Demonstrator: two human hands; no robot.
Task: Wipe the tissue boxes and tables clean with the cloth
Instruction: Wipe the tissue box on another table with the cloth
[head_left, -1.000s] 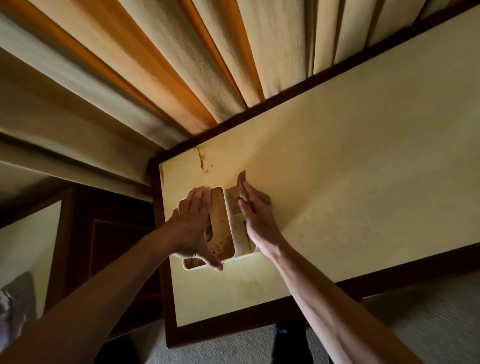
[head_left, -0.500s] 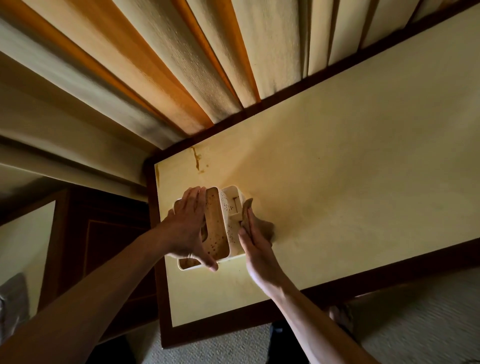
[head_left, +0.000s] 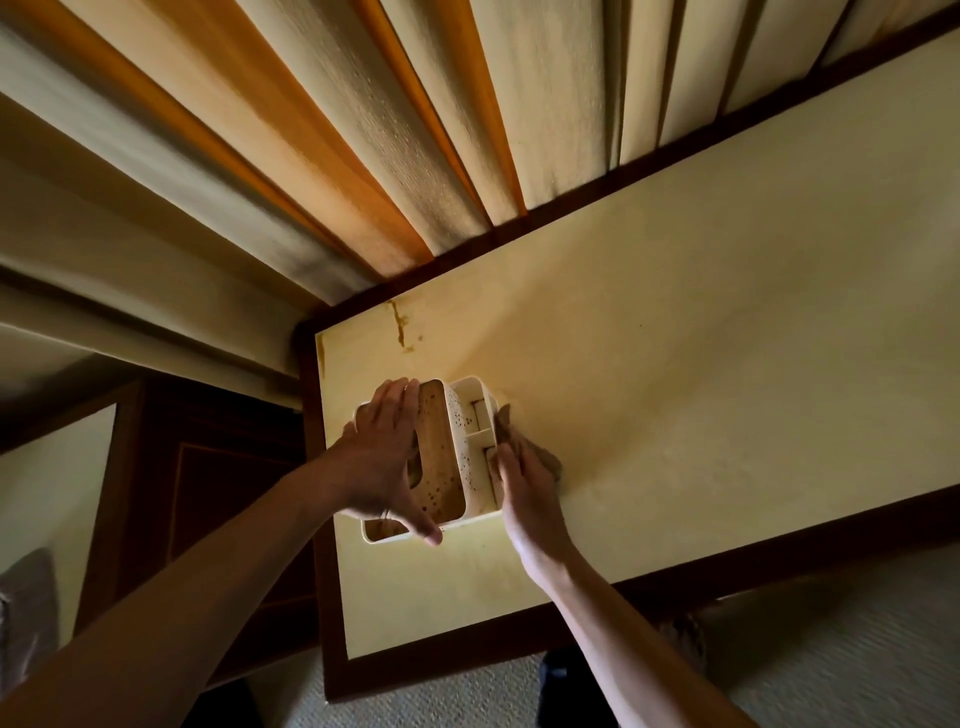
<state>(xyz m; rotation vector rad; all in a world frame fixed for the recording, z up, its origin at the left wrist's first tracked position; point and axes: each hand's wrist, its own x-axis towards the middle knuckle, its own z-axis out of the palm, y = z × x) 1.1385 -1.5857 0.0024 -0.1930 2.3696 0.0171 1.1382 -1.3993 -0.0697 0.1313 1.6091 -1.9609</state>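
Near the left end of the cream-topped, dark-wood-framed table (head_left: 675, 364), the cream plastic tissue box with a speckled wooden lid (head_left: 457, 457) stood flat. Your left hand (head_left: 384, 462) lay spread over its lid, fingers straight at the far edge, thumb reaching the near rim. Your right hand (head_left: 524, 493) pressed the brown cloth (head_left: 545, 457) with straight fingers against the box's right wall. Pleated beige and orange curtains (head_left: 363, 130) hung behind the table.
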